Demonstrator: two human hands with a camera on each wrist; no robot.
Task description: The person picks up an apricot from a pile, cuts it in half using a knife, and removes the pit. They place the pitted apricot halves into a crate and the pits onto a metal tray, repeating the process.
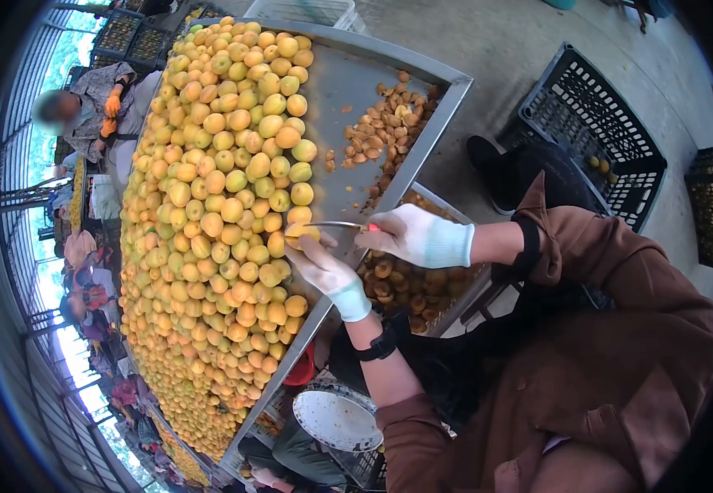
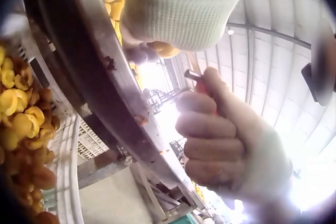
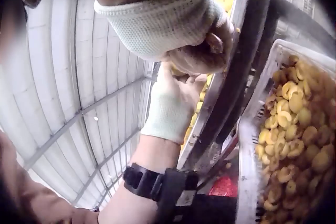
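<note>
In the head view my gloved left hand [image 1: 323, 269] holds a yellow-orange apricot [image 1: 302, 231] over the edge of the fruit heap. My gloved right hand [image 1: 414, 235] grips a knife [image 1: 336, 223] with a red handle. Its thin blade points left and its tip reaches the apricot. The left wrist view shows the right hand's fingers [image 2: 210, 132] curled round the red handle. Part of the apricot [image 2: 165, 49] peeks out below the left cuff there. From the right wrist, the left hand [image 3: 170, 98] appears beyond the right one, the fruit between them mostly hidden.
A large heap of apricots [image 1: 225, 164] covers much of the metal table [image 1: 344, 78]. Pits [image 1: 389, 123] lie in its near corner. Below the rim, a white crate [image 3: 247, 166] holds halved apricots [image 3: 291, 129]. A black crate [image 1: 595, 123] stands on the floor; another person [image 1: 101, 107] is across the table.
</note>
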